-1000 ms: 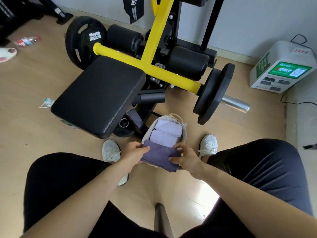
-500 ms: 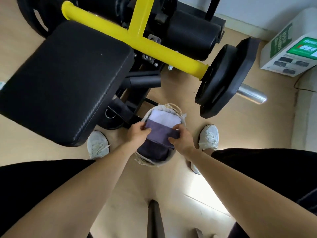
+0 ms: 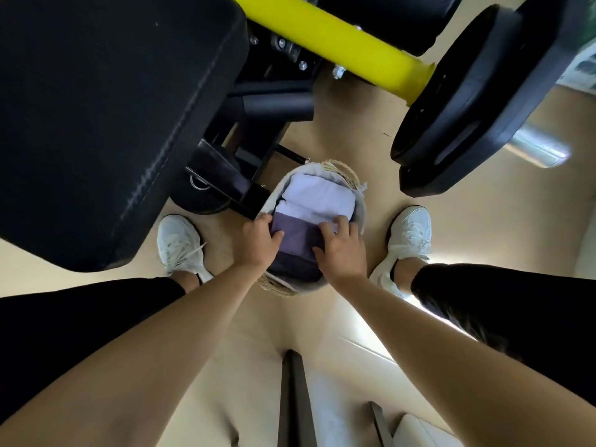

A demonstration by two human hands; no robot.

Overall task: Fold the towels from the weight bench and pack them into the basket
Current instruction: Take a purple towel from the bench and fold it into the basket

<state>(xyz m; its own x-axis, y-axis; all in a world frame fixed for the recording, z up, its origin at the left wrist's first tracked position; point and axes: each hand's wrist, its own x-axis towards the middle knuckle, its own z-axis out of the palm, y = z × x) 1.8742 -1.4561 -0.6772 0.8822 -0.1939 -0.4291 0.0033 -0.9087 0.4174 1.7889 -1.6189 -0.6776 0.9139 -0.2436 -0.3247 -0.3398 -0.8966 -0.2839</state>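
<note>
A woven basket [image 3: 360, 211] with a pale liner stands on the floor between my feet. Two folded pale lavender towels [image 3: 317, 196] fill its far half. A folded dark purple towel [image 3: 295, 241] lies in the near half. My left hand [image 3: 256, 243] grips the purple towel's left edge, thumb on top and fingers down beside the basket wall. Over on the towel's right side, my right hand [image 3: 343, 251] presses down with spread fingers. The black weight bench pad [image 3: 96, 108] at upper left is bare.
The bench's black frame [image 3: 238, 175] reaches down close to the basket's left rim. A yellow bar [image 3: 348, 40] and a black weight plate [image 3: 467, 101] hang above right. My white shoes [image 3: 180, 243] [image 3: 409, 237] flank the basket. A dark bar [image 3: 292, 398] runs along the floor near me.
The purple towel went from above the basket's near rim down into the basket. My head moved closer and lower. My right hand shifted from pinching the edge to pressing on top.
</note>
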